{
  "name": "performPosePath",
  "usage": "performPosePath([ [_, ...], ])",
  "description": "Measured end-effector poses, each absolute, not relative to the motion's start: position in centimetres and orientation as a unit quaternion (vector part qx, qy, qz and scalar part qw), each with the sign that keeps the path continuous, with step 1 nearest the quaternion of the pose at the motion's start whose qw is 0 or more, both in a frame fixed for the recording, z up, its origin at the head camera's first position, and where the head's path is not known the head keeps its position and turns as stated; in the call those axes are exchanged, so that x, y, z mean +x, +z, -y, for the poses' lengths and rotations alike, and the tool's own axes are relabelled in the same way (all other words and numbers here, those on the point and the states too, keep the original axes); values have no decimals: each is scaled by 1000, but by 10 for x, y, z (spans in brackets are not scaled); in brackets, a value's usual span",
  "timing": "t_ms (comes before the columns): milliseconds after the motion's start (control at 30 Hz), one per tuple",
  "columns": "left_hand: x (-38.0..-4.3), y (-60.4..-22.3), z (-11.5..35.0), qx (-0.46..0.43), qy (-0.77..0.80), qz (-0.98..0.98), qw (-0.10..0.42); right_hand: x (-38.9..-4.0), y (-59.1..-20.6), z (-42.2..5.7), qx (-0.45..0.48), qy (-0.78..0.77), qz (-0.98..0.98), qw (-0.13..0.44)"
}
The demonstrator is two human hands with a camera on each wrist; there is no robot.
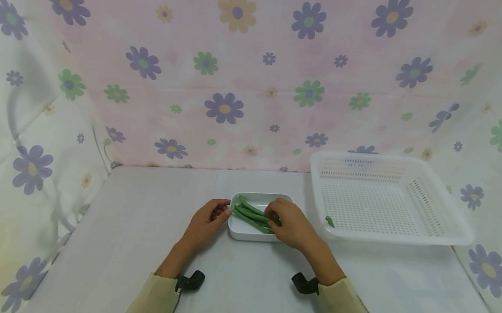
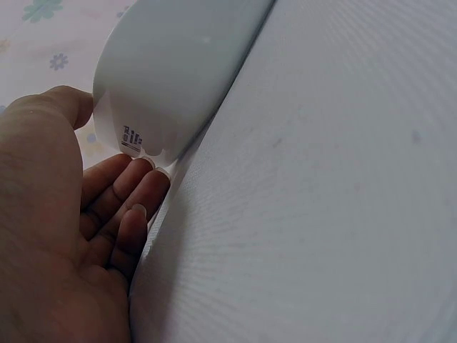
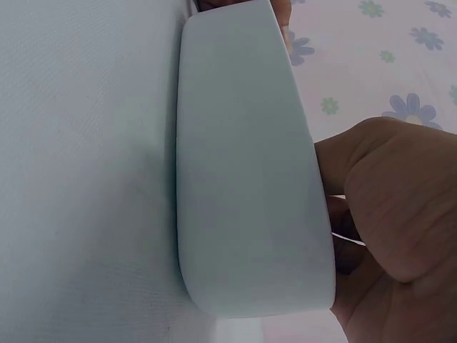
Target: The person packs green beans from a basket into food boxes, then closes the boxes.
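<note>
A small white rectangular dish (image 1: 242,235) stands on the table, with several long green beans (image 1: 250,214) lying in it. At the dish's left end is my left hand (image 1: 208,221). In the left wrist view its thumb is at the rim and its bent fingertips touch the lower end wall, so it holds that end. My right hand (image 1: 289,224) reaches over the right end into the dish, its fingers curled round the beans' right ends. In the right wrist view the dish's side wall hides those fingertips and the beans.
To the right stands a large white perforated basket (image 1: 389,237). A small green bean piece (image 1: 329,221) is at its near left corner. A white cloth (image 1: 145,247) covers the table, and flower-patterned curtains (image 1: 250,75) hang behind and at both sides.
</note>
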State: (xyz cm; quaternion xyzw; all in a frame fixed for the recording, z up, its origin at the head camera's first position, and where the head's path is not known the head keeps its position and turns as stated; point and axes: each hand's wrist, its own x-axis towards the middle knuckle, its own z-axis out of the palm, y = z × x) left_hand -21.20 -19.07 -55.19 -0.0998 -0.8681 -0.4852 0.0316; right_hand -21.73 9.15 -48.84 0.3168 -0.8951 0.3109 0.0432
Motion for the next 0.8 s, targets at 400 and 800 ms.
performPosePath([
  [400,-210,-549,189,-94,-485,869,29,-215,-486,-92,317,296,900,50],
  [800,-213,-554,190,-98,-480,871,36,-204,-462,-93,362,301,881,47],
])
